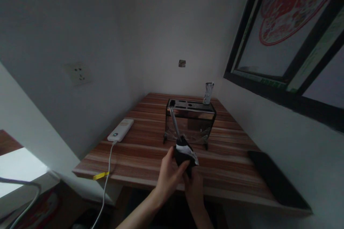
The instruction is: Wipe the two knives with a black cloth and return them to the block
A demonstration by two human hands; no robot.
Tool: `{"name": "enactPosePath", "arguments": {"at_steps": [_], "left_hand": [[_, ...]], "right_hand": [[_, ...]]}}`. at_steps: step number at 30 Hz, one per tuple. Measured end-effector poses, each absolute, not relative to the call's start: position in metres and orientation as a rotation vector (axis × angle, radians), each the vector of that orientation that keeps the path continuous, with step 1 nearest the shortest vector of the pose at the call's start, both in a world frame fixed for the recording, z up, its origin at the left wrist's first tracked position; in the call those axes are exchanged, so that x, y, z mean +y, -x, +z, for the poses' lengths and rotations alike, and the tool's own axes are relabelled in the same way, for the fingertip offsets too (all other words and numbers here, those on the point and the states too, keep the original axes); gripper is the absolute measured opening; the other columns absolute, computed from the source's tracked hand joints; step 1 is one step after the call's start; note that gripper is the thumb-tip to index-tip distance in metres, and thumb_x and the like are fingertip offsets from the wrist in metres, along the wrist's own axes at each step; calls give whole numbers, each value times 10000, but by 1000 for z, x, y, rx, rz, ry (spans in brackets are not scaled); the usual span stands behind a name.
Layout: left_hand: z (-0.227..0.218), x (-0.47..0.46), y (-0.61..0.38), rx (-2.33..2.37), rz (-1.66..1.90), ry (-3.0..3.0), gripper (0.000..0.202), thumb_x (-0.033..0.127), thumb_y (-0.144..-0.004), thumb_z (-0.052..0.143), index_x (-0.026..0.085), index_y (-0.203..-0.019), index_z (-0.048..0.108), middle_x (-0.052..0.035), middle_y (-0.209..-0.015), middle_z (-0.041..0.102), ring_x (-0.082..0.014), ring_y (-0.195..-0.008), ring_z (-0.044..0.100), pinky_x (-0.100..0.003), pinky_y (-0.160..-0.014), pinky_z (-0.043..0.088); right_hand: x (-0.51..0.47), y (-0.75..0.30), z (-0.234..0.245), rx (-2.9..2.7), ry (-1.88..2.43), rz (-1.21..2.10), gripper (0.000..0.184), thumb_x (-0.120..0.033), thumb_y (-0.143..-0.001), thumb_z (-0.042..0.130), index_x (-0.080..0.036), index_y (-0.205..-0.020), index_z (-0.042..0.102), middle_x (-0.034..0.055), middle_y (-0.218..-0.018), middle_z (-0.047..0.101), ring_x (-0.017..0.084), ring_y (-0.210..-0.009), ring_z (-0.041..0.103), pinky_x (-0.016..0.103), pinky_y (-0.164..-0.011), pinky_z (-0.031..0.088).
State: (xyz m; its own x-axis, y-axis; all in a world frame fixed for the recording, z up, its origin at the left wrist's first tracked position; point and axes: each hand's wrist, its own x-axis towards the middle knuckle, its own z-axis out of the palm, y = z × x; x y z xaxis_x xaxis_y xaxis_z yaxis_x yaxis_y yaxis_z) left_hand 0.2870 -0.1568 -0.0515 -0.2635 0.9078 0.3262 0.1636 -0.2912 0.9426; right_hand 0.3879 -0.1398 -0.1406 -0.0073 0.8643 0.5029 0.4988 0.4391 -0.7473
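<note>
My left hand (170, 172) is wrapped round the black handle of a honing steel (174, 123), a thin grey metal rod. White and silvery wrapping is bunched around the handle. Just below, the fingers of my right hand (195, 188) close on the handle's lower end and the wrapping. The rod points away from me, its tip appearing at the left end of a knife stand (192, 115); whether it touches cannot be told. The stand has a slotted dark top and clear sides. A silvery wrapped handle (208, 93) sticks up from its right end.
A white power bank (120, 130) with a white cable (109, 164) lies on the wooden table (145, 150) at left. Yellow tape (100, 175) marks the front edge. At right lies a flat black object (278, 179). Walls stand behind and at both sides.
</note>
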Motion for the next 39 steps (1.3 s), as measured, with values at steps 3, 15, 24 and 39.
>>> {"name": "enactPosePath", "arguments": {"at_steps": [3, 15, 24, 39], "left_hand": [[-54, -159, -289, 1319, 1662, -1341, 308, 261, -682, 651, 178, -970, 579, -57, -916, 690, -203, -866, 630, -285, -772, 484], [-59, -150, -287, 1236, 1729, -1370, 239, 280, -717, 661, 170, -918, 595, -35, -851, 668, -174, -798, 609, -251, -737, 473], [-33, -140, -275, 1099, 1854, -1211, 316, 271, -680, 704, 159, -953, 593, -57, -929, 670, -191, -883, 617, -275, -800, 477], [25, -115, -246, 947, 2140, -1150, 322, 296, -645, 737, 142, -914, 650, -51, -876, 700, -178, -824, 646, -262, -763, 491]], "right_hand": [[-141, -388, -140, -1683, 1193, 428, 400, -446, -863, 387, -154, -781, 648, 89, -626, 674, 210, -559, 637, 262, -497, 433], [-141, -388, -133, -1679, 1167, 523, 329, -375, -859, 415, -148, -888, 652, 91, -702, 695, 219, -631, 667, 247, -541, 462], [-141, -386, -128, -1693, 1149, 573, 372, -456, -876, 427, -171, -861, 665, 92, -763, 721, 228, -694, 690, 236, -577, 484], [-142, -385, -128, -1761, 1155, 426, 491, -543, -887, 367, -161, -883, 676, 88, -797, 728, 235, -740, 697, 274, -633, 510]]}}
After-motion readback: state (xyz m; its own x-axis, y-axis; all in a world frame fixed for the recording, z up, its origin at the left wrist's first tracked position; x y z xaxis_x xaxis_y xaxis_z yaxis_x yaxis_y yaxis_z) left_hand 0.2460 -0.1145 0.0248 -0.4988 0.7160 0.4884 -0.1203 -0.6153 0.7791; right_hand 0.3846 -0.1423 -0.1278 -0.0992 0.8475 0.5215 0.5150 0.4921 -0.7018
